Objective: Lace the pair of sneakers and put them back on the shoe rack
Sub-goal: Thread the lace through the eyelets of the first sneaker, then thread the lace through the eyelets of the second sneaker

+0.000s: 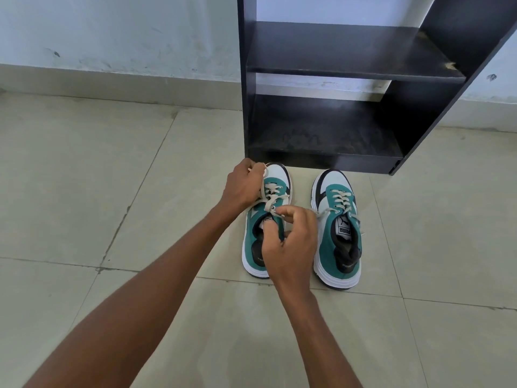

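Both forearms reach in from 6 o'clock to the left sneaker (265, 219) on the tiled floor (112, 191). Right hand (289, 242) pinches its lace (268, 204) over the tongue; left hand (242, 189), at 11 o'clock of the shoe, is closed on the lace's other end. Laced right sneaker (337, 233) stands just beside, at 3 o'clock. Black rack (349, 71) stands at 12 o'clock, near both toes.

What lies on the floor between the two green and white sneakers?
In the head view, only a bare strip of beige tiled floor separates the left green and white sneaker from the right one; the right hand hangs above it.
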